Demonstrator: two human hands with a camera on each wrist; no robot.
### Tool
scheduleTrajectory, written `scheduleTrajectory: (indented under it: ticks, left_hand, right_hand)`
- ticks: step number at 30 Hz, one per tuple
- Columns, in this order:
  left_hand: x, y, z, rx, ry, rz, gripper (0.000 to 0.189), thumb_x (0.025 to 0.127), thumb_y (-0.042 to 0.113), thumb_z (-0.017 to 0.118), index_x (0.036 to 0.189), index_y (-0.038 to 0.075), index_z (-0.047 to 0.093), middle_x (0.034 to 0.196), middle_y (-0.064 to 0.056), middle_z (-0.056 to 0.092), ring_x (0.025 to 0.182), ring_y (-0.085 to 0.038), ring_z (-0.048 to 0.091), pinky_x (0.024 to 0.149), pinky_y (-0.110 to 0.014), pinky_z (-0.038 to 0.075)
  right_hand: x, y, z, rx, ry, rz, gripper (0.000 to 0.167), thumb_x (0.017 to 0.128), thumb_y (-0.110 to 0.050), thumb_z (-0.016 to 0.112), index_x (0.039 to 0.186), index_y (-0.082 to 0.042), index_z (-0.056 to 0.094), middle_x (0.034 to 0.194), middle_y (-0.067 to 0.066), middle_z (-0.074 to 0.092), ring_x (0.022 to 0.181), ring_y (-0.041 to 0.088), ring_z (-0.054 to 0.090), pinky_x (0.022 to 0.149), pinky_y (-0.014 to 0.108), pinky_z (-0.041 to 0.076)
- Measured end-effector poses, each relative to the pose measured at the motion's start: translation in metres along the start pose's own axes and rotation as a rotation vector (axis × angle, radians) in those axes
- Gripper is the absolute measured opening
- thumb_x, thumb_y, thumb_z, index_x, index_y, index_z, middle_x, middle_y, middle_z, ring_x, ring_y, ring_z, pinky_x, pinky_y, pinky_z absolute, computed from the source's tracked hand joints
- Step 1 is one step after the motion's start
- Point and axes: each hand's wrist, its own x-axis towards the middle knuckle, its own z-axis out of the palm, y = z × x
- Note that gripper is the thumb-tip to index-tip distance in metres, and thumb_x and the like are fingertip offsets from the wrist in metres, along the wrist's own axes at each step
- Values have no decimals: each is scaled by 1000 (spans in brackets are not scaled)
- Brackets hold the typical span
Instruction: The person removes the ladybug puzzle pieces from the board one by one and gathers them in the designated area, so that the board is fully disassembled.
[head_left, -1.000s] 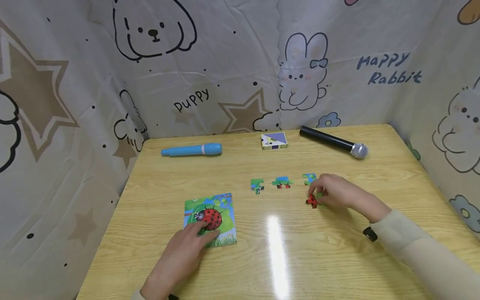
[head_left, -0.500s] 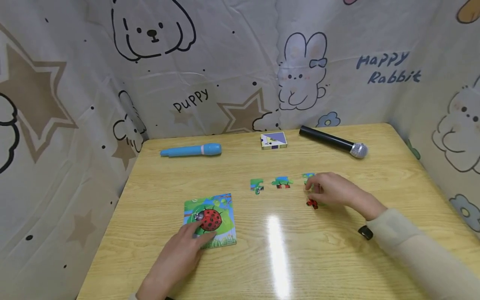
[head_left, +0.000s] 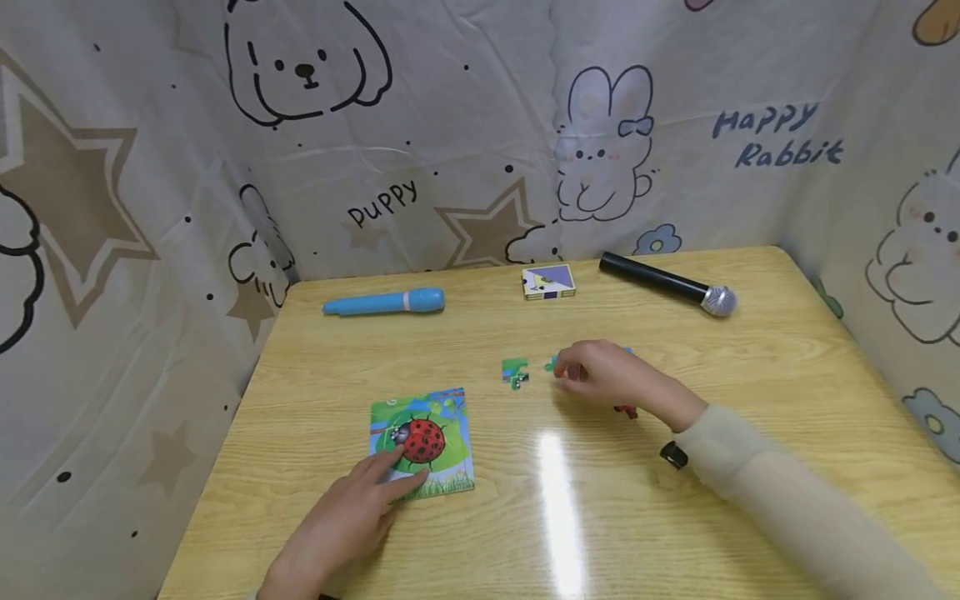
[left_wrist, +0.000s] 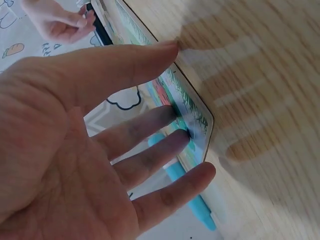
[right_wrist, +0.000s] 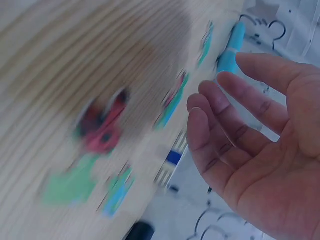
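Note:
My left hand [head_left: 337,508] rests its fingertips on the lower left of a square ladybug picture board [head_left: 456,450]. In the left wrist view its fingers spread loosely at the board's edge. My right hand [head_left: 611,371] is over the row of loose jigsaw pieces, its fingers loosely bent with nothing between them in the right wrist view. Nearest its fingertips is the middle jigsaw piece [right_wrist: 172,102], mostly covered in the head view. A green and blue jigsaw piece [head_left: 514,371] lies to its left. A red spotted jigsaw piece [right_wrist: 105,127] lies below the hand, joined to or touching a green part [right_wrist: 70,185].
Along the back of the wooden table [head_left: 337,358] are a blue toy microphone [head_left: 384,302], a small box with a card design [head_left: 549,282] and a black microphone [head_left: 667,283]. A printed cloth [head_left: 465,125] hangs behind and at both sides.
My right hand has let go of the red piece and moved left, from the right-hand pieces to the middle piece. The left hand stays on the board, shifted slightly down-left.

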Motion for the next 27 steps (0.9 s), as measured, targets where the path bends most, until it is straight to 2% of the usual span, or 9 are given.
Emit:
scheduleTrajectory:
  ticks: [3,10,14,19,22,24,27]
  left_hand:
    - [0,0,1,7,0,-9,58,91,13,82,145,31,65,157,-21,50,142,-44,52,106,-62,53]
    - [0,1,1,-24,-27,-95,61,92,12,81,144,39,65,154,-22,50,141,-42,52,109,-62,51]
    - [1,1,-1,-31,-42,-98,61,92,11,79,145,38,64,155,-22,49,141,-43,52,107,-62,52]
    - [2,1,-2,-53,-68,-92,64,89,10,80,146,35,64,156,-23,48,142,-42,51,106,-62,53]
    - [2,2,-2,-71,-82,-89,65,88,9,81,146,33,64,156,-23,47,143,-41,50,105,-63,53]
    - [2,2,-2,-77,-82,-83,65,87,8,79,146,32,64,156,-23,47,143,-41,50,103,-62,54]
    - [2,3,-3,-90,-87,-86,65,85,7,78,145,30,66,155,-22,47,142,-40,51,103,-62,54]
  right_hand:
    - [12,-14,6,10,-8,-40,11,98,-16,74,105,-8,77,86,-1,68,76,8,57,70,28,52]
    - [40,-53,24,68,-84,-99,20,101,-18,70,116,-5,77,107,11,73,95,23,68,82,36,58]
    - [55,-76,40,61,-102,-157,25,101,-19,71,119,-3,76,115,13,73,105,26,69,91,41,59]
    - [68,-104,67,11,-106,-238,28,98,-23,75,119,-5,78,118,10,73,110,23,68,100,39,58]
    - [72,-120,81,-27,-127,-246,28,97,-25,77,118,-7,78,118,7,71,107,18,65,98,32,57]
    - [75,-129,91,-53,-147,-232,28,96,-28,79,116,-9,78,115,5,69,102,13,60,91,26,55]
    - [79,-140,102,-95,-163,-184,27,96,-33,79,112,-11,78,111,3,64,91,9,51,80,21,46]
